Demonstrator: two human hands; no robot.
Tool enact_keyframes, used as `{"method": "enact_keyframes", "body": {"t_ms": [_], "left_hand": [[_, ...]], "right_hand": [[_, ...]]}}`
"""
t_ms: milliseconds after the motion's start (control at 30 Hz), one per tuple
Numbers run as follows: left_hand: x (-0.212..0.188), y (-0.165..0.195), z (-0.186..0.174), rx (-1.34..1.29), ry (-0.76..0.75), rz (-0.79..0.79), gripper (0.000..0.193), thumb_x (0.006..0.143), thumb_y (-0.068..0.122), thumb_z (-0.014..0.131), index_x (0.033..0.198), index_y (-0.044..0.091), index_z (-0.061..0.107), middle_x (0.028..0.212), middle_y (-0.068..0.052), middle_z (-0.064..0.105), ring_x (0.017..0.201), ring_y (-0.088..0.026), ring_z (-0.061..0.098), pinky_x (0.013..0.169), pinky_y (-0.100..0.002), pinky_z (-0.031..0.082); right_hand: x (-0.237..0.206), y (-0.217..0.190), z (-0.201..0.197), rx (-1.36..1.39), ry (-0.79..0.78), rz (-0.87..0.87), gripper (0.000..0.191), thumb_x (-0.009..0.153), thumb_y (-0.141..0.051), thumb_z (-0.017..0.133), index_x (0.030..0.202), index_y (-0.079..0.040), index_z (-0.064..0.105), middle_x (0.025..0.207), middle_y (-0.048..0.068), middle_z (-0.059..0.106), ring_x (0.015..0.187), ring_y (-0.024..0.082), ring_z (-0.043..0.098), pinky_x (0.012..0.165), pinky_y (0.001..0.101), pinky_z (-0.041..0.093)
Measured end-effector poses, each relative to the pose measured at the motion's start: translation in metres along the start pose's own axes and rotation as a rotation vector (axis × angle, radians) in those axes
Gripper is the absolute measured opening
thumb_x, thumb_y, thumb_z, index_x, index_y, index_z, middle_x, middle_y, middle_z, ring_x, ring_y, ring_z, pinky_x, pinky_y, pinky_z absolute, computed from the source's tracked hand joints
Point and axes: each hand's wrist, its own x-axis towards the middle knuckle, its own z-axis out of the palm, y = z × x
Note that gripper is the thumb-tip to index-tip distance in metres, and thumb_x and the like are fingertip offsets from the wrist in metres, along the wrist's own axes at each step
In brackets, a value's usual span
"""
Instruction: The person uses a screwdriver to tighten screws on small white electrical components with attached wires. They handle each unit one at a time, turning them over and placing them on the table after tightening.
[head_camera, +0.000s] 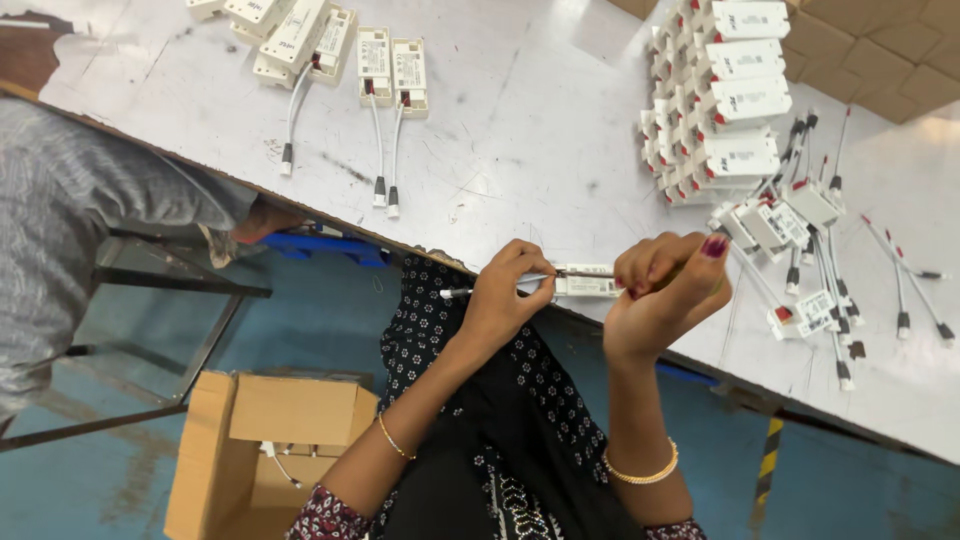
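Over near table (520, 130) edge: left hand (505, 295) pinches cable (455, 292), right hand (665, 285) grips small white driver box (588, 285). Best kept level, cable straight, grip near connector.

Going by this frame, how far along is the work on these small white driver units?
Looks done: wired units lie in a row at the table's far left. In hand: the left hand pinches a cable at one unit, which the right hand grips. Left, it seems: a stack of units, plus loose units and cables on the right.
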Motion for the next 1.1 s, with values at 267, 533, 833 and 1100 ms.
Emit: {"method": "enact_keyframes", "body": {"t_ms": [267,533,833,1100], "left_hand": [[0.007,-0.006,0.002,0.000,-0.011,0.015,0.012,0.086,0.010,0.071,0.094,0.001,0.070,0.103,-0.007,0.065,0.093,-0.021,0.068,0.084,-0.032,0.054],[0.008,-0.014,0.008,0.021,0.008,0.000,0.011,0.088,0.011,0.069,0.096,0.002,0.069,0.107,-0.006,0.065,0.096,-0.020,0.069,0.085,-0.032,0.055],[0.008,-0.014,0.010,0.011,0.031,-0.018,0.012,0.087,0.012,0.070,0.095,0.003,0.071,0.106,-0.006,0.066,0.094,-0.020,0.069,0.083,-0.032,0.054],[0.009,-0.011,0.009,-0.007,0.050,-0.003,0.012,0.086,0.011,0.071,0.093,0.002,0.073,0.102,-0.006,0.065,0.090,-0.020,0.068,0.080,-0.032,0.054]], "right_hand": [[0.018,-0.008,-0.010,-0.006,0.044,-0.084,0.054,0.112,-0.044,0.056,0.078,-0.010,0.031,0.056,0.000,0.028,0.043,0.008,0.026,0.040,0.0245,0.020],[0.016,0.006,-0.007,-0.014,-0.006,-0.080,0.053,0.113,-0.043,0.055,0.079,-0.010,0.032,0.056,0.000,0.030,0.043,0.008,0.028,0.040,0.0249,0.021],[0.008,0.018,-0.001,-0.029,-0.027,-0.080,0.053,0.113,-0.036,0.055,0.073,-0.009,0.031,0.060,0.000,0.032,0.043,0.008,0.030,0.040,0.0252,0.021],[0.010,0.020,0.002,-0.087,-0.099,-0.056,0.050,0.112,-0.028,0.052,0.072,-0.009,0.029,0.058,-0.001,0.030,0.048,0.008,0.030,0.043,0.0271,0.021]]}}
